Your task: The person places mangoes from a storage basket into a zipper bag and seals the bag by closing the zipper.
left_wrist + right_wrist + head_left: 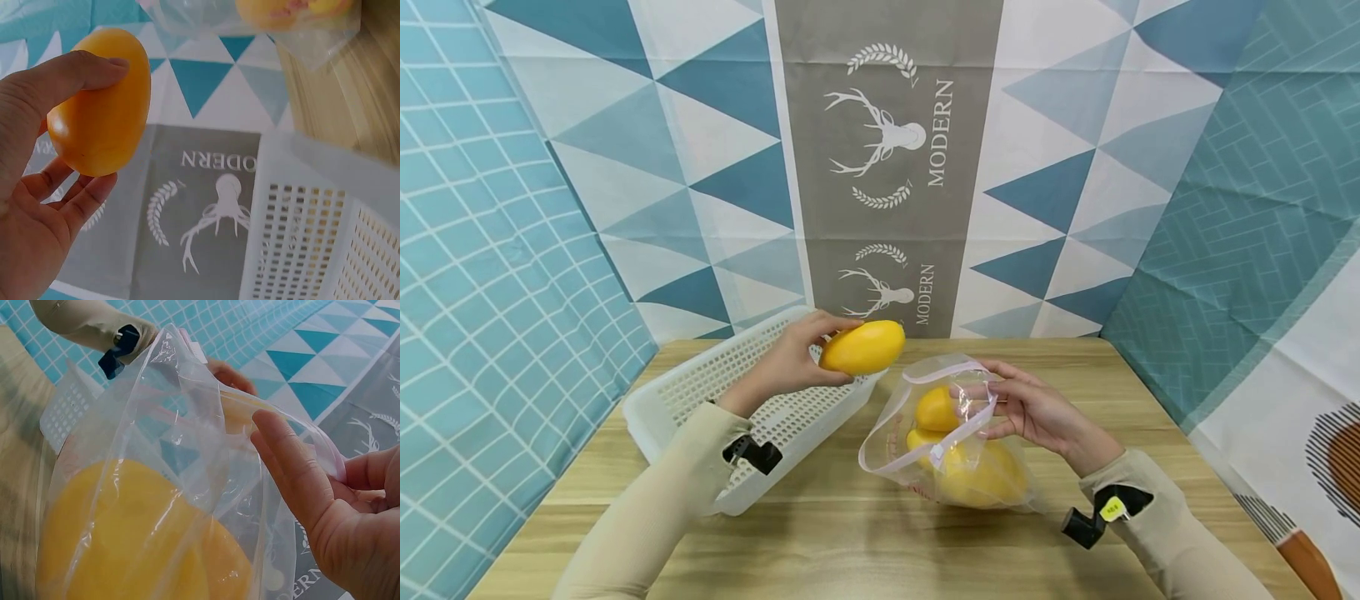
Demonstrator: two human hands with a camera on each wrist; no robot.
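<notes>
Head view: gripping one yellow fruit (868, 347) in the left hand (801, 354), with the thumb curled over one side and fingertips braced against the other; holding it raised, jutting past those fingertips toward the right hand (1037, 412). With the right hand, pinching the pink rim of one clear bag (958, 434), with two digits stretched along the film; cannot tell whether inside or outside it.

Just below and left of the right fingers, bulging with more yellow fruits (985, 475); can make out at least three, cannot tell the full number. Obscured partly by creased, shiny film and by the rim's white slider (937, 455).

With the left fingers, hovering near one end of one white mesh basket (816, 454), covering part of it with hand and sleeve. Behind the fingers, wearing two beige sleeves (647, 508) and two black wrist mounts (752, 454).

Below all the fingers, spread with one wood-grain tabletop (820, 550). Farther off, beyond the fingertips, backed by one grey panel (891, 227) printed with two deer heads and MODERN twice, between sheets of blue-and-white triangles (715, 142).
</notes>
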